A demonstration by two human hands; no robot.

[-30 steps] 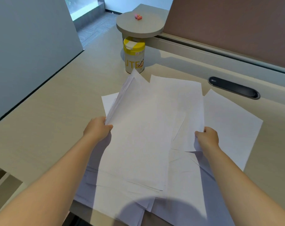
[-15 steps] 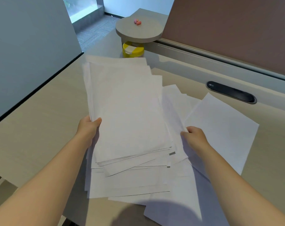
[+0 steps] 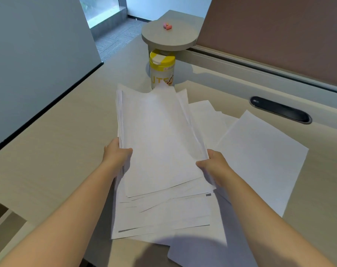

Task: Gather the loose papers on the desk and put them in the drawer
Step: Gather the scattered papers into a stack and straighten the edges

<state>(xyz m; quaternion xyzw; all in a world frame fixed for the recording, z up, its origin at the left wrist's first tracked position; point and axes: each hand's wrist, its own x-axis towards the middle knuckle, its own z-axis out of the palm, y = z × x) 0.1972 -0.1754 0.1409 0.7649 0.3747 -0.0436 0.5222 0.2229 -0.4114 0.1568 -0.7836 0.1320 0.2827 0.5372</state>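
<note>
A stack of white papers (image 3: 160, 139) is held between both hands above the beige desk (image 3: 57, 151). My left hand (image 3: 115, 155) grips the stack's left edge, my right hand (image 3: 213, 166) its right edge. Under the stack, more loose sheets (image 3: 163, 214) lie fanned out toward the desk's near edge. One single sheet (image 3: 264, 157) lies flat to the right, apart from the held stack, and another sheet (image 3: 208, 116) peeks out behind it. No drawer is clearly in view.
A yellow-lidded canister (image 3: 162, 71) stands just beyond the papers, under a round grey shelf (image 3: 169, 38) with small pink items (image 3: 167, 26). A black cable slot (image 3: 281, 109) sits at the right. A grey partition (image 3: 34, 60) bounds the left, a brown panel (image 3: 279, 33) the back.
Both hands have drawn the sheets together into a narrower, more even stack, and my right hand has moved in to the stack's right edge. The canister shows again beyond the papers.
</note>
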